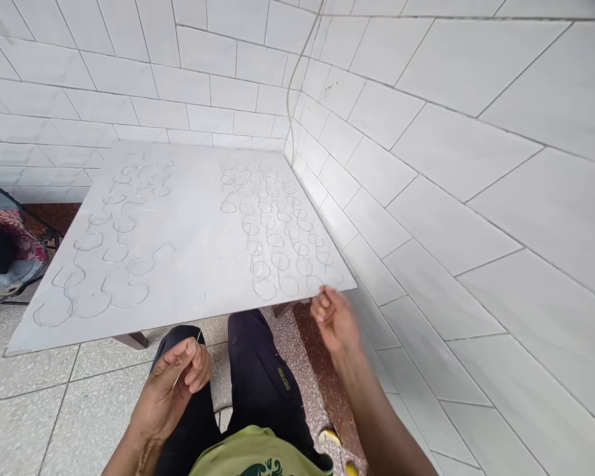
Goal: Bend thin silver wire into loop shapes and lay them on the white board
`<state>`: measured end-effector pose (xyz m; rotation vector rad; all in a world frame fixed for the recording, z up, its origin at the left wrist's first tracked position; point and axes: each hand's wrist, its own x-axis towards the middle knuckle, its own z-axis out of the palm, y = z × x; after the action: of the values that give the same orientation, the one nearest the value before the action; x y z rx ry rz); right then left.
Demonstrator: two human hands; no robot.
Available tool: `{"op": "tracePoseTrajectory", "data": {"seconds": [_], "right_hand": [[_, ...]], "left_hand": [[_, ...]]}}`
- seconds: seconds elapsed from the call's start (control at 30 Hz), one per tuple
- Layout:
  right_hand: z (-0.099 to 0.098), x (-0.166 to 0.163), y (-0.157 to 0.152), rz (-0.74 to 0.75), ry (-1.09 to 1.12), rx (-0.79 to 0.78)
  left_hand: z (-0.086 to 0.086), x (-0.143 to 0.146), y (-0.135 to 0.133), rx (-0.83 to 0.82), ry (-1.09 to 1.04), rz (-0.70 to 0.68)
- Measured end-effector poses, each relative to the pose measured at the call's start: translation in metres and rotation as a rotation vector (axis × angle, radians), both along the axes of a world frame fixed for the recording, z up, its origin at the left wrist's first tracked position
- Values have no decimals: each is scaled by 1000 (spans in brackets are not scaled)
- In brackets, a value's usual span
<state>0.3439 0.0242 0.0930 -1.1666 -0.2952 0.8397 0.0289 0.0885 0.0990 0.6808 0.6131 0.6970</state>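
Note:
A white board (188,251) lies on a low support in front of me, covered with bent wire loops. Larger S-shaped wire curves (114,251) lie on its left half and many small wire rings (277,231) on its right half. My left hand (178,380) hovers above my knee, fingers curled in a pinch on a thin piece of wire (191,354). My right hand (333,319) is raised at the board's near right corner, blurred by motion, fingers bunched together. What it holds, if anything, does not show.
A white tiled wall (451,165) runs close along the right and behind the board. A thin wire (297,66) hangs down in the corner. A chair with cloth (4,251) stands at the left. My dark trousers (258,383) and speckled floor lie below.

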Motion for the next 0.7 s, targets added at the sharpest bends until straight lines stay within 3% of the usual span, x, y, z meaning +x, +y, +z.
{"op": "tracePoseTrajectory", "data": {"seconds": [0.13,0.23,0.4,0.5,0.6,0.7], "right_hand": [[70,-5,90,-54,-432,125],[104,-40,173,96,-736,167],[123,-119,317,333,-1070,240],[124,-157,380,449,-1152,187],[130,-172,385,512,-1030,208],[137,-158,320,555,-855,288]], "left_hand": [[-7,-7,-1,-16,2,12],[-14,-13,-6,-21,23,38],[-28,-20,-10,-16,27,8],[-33,-23,-5,-14,4,-11],[-29,-26,4,5,-46,-17],[-19,-31,19,21,-149,-16]]}}
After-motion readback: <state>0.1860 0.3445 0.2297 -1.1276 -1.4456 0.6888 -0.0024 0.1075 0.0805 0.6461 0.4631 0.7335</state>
